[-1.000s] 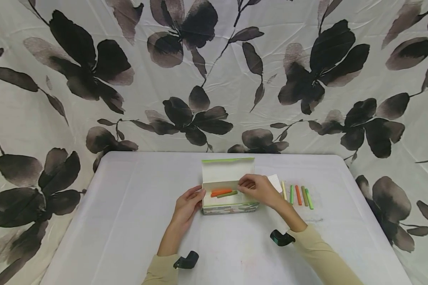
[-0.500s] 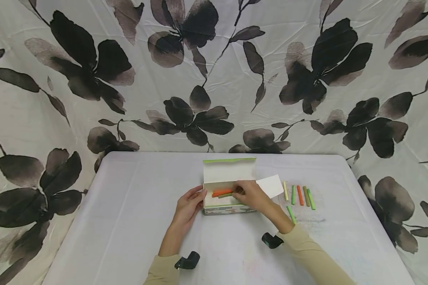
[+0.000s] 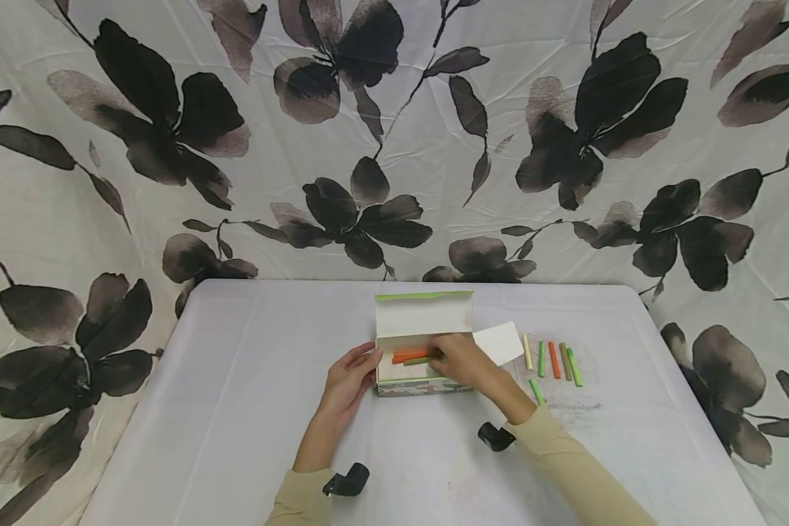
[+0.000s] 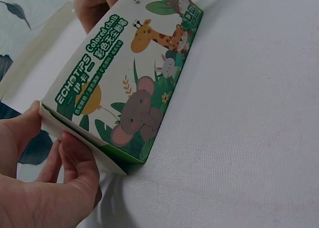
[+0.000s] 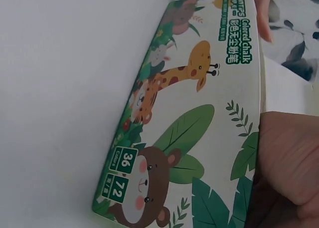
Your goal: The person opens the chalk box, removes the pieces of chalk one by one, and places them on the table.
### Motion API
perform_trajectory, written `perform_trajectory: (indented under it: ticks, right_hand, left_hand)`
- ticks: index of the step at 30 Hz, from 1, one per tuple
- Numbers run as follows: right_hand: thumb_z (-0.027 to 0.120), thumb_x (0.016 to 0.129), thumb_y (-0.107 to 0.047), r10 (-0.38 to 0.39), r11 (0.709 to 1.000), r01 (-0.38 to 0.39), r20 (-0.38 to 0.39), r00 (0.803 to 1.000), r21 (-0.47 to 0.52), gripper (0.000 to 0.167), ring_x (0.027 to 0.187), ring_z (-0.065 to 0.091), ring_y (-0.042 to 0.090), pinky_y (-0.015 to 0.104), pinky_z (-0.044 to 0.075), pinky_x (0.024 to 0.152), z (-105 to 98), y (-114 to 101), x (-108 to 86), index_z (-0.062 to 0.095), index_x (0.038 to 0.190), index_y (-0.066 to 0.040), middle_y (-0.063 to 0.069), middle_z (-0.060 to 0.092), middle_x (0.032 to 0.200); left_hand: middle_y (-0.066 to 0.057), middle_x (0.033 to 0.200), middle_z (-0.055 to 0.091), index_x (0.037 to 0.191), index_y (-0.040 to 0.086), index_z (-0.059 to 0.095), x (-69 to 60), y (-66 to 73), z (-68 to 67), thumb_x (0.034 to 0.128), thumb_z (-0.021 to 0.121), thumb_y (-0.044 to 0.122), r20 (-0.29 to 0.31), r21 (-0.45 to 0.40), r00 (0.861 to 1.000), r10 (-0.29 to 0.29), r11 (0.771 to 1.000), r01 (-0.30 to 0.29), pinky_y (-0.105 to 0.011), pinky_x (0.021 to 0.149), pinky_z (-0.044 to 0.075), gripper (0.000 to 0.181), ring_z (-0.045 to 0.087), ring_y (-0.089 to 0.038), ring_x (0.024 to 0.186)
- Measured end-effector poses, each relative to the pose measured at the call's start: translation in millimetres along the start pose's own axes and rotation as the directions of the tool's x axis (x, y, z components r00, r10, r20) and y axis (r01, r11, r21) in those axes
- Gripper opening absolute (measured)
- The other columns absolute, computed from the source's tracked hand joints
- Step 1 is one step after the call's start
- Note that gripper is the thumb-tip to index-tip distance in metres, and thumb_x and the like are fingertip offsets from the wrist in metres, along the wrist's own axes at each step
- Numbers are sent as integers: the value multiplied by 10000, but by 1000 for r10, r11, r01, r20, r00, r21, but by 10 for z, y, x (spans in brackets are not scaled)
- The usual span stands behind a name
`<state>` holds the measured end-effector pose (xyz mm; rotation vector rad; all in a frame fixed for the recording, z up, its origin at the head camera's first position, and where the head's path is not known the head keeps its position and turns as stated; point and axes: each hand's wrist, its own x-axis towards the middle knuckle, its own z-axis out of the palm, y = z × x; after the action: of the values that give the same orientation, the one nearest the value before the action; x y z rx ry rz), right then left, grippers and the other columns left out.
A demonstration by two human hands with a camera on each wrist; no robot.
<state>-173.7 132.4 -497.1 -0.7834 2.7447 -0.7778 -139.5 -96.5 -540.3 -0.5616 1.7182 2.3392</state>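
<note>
- Left hand (image 3: 347, 374) is pinching the chalk box (image 3: 409, 389) at nine o'clock.
- Right hand (image 3: 465, 361) is slanting into it from four o'clock — fingertips hidden, grip impossible to tell.
- Orange chalk (image 3: 409, 356) is lying inside.

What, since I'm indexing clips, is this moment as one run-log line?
left hand: holds box | right hand: in box, grip hidden | lid: open | orange chalk: in box | more chalk: on table
</note>
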Motion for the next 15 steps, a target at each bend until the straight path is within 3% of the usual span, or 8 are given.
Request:
perform_trajectory:
  ticks: [7,10,15]
  right_hand:
    - [765,877,41,12,985,-5,39,999,-174,120,776,587,214,408,523,752,2,-68,80,731,984,0,88,705,900]
    - [765,879,36,-5,964,17,47,999,-265,83,720,551,200,386,507,703,20,-104,115,736,933,-21,84,706,855]
    - [783,884,-13,-82,910,92,42,996,-404,62,724,635,212,361,537,680,62,-143,154,740,884,-58,86,721,841]
  left_hand:
    - [-25,1022,670,1353,6,612,22,-19,-1,944,771,146,3,1,1000,5,1000,-5,-190,686,492,461,573,-102,812]
    - [-24,1014,670,1352,2,611,26,-22,0,944,771,143,5,-4,1000,6,1000,-6,-190,686,494,461,575,-98,809]
    - [-31,1019,667,1354,2,610,14,-10,-4,946,770,150,6,6,1000,9,1000,-9,-190,686,494,464,575,-111,824]
